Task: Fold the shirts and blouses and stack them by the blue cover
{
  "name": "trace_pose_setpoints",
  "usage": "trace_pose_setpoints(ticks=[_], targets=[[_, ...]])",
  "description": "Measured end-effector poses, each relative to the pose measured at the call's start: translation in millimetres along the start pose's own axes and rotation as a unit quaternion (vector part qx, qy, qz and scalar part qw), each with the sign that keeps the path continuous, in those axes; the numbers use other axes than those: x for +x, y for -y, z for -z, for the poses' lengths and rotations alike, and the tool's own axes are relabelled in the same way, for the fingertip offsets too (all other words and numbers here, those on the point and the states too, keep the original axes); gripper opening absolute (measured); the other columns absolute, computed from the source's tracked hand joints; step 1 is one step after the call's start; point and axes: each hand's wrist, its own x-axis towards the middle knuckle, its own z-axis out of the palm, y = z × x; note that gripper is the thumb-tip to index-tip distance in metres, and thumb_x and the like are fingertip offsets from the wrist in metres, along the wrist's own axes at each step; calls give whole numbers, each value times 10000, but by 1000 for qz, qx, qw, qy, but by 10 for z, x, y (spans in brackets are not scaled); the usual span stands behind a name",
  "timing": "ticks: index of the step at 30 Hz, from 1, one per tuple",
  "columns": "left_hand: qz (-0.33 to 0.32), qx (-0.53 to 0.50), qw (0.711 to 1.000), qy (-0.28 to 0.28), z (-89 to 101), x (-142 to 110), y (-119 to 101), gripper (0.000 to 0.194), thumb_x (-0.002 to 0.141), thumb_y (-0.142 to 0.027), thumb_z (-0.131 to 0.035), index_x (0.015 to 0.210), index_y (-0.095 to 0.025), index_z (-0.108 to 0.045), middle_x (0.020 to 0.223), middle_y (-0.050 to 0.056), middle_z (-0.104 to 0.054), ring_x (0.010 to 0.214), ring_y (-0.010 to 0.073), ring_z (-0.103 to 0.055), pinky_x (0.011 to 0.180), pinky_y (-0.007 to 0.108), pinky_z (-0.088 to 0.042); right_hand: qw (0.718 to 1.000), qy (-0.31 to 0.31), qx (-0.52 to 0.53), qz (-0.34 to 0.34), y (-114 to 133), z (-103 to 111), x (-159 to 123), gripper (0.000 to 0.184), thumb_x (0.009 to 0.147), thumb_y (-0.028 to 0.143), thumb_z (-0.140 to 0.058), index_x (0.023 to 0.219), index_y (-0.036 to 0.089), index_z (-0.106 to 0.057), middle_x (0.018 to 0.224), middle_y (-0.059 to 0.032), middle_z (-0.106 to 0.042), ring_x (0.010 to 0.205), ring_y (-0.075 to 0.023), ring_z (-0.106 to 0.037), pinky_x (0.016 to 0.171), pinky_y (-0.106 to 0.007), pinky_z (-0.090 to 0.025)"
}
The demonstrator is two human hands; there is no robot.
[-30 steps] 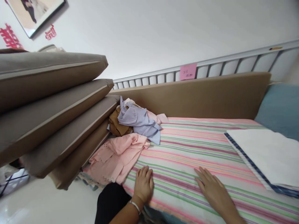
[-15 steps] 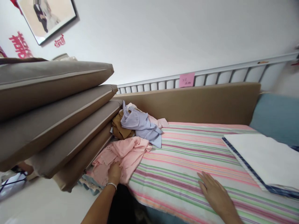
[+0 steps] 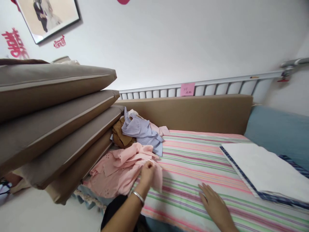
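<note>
My left hand (image 3: 146,172), with a silver bangle on the wrist, is closed on a fold of the pink garment (image 3: 116,170) and lifts its edge off the striped sheet (image 3: 193,161). My right hand (image 3: 212,201) lies flat on the sheet with fingers spread, holding nothing. Behind the pink garment a lilac garment (image 3: 141,130) and a mustard-brown one (image 3: 120,135) lie in a heap against the cushions.
Several grey-brown cushions (image 3: 55,109) are stacked slanting at the left. A tan backrest (image 3: 193,111) runs along the far side under a white railing with a pink note (image 3: 187,89). A folded white cloth with blue trim (image 3: 260,167) lies at the right, next to a blue pillow (image 3: 277,132).
My left hand left the sheet, reached into the pink garment and now pinches it, pulling it rightward. The right hand stayed flat on the sheet.
</note>
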Motion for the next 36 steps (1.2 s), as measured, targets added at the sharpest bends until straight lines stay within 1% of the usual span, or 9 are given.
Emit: trace_pose_setpoints(ticks=[3, 7, 9, 13, 17, 21, 31, 34, 36], targets=[[-50, 10, 996, 77, -484, -362, -74, 138, 696, -137, -598, 590, -165, -513, 654, -31, -510, 695, 116, -488, 714, 262, -409, 960, 65, 244, -120, 383, 249, -94, 526, 687, 600, -466, 963, 207, -679, 1190, -110, -618, 1197, -303, -488, 1031, -453, -354], [-126, 61, 969, 201, -774, -862, -85, 129, 640, -95, -601, 570, -173, -525, 714, -1, -547, 774, 143, -489, 766, 283, -378, 754, 222, 568, -245, 1018, 535, -241, 555, 752, 661, -455, 1052, 228, -630, 1080, -98, -672, 988, -272, -625, 811, -423, -498], [-170, 102, 936, 290, -741, -1042, -74, 96, 660, -106, -592, 600, -178, -570, 767, 22, -591, 803, 154, -513, 774, 291, -393, 707, 232, 618, -254, 1224, 545, -302, 439, 713, 559, -608, 964, 202, -654, 953, -83, -704, 887, -243, -651, 763, -365, -502], [-185, 126, 921, 318, -289, -1078, 25, 123, 741, -174, -569, 811, -214, -663, 992, 49, -654, 982, 180, -552, 903, 323, -412, 720, 157, 631, -240, 1313, 413, -366, 331, 592, 324, -762, 866, 160, -676, 862, -58, -713, 809, -199, -653, 766, -297, -486], [-172, 251, 944, 129, 407, -715, 279, 242, 797, -216, -520, 1003, -226, -646, 1194, 82, -591, 1174, 219, -482, 1028, 388, -350, 720, 131, 627, -267, 1203, 382, -371, 313, 596, 304, -754, 861, 162, -667, 819, -54, -714, 729, -193, -655, 685, -297, -494], [-157, 389, 908, 20, 798, -317, 509, 406, 794, -328, -548, 1163, -161, -567, 1188, 130, -578, 1149, 261, -493, 989, 406, -391, 730, 101, 617, -276, 1109, 527, -329, 280, 583, 279, -745, 826, 172, -656, 780, -44, -710, 725, -198, -651, 683, -310, -494], [-151, 397, 902, 71, 779, 272, -20, 304, 813, -132, -364, 951, -118, -634, 972, 89, -677, 925, 201, -600, 836, 290, -444, 946, -75, 286, -137, 944, 1268, 447, 336, 656, 249, -567, 968, 179, -669, 976, -66, -675, 984, -247, -571, 915, -399, -398], [-182, 380, 903, 76, 611, 116, -290, 281, 832, -191, -365, 977, -165, -604, 953, 53, -670, 896, 182, -591, 814, 278, -437, 964, -86, 245, -65, 1174, 1141, 377, 354, 651, 277, -604, 993, 210, -665, 1101, -70, -637, 1109, -263, -502, 1011, -420, -317], [-211, 384, 894, 88, 430, -134, -405, 227, 806, -205, -422, 939, -190, -606, 925, 44, -659, 893, 193, -574, 829, 297, -418, 939, 37, 329, -94, 1442, 914, 156, 310, 695, 419, -609, 925, 222, -674, 997, -72, -667, 1003, -262, -565, 923, -424, -400]])
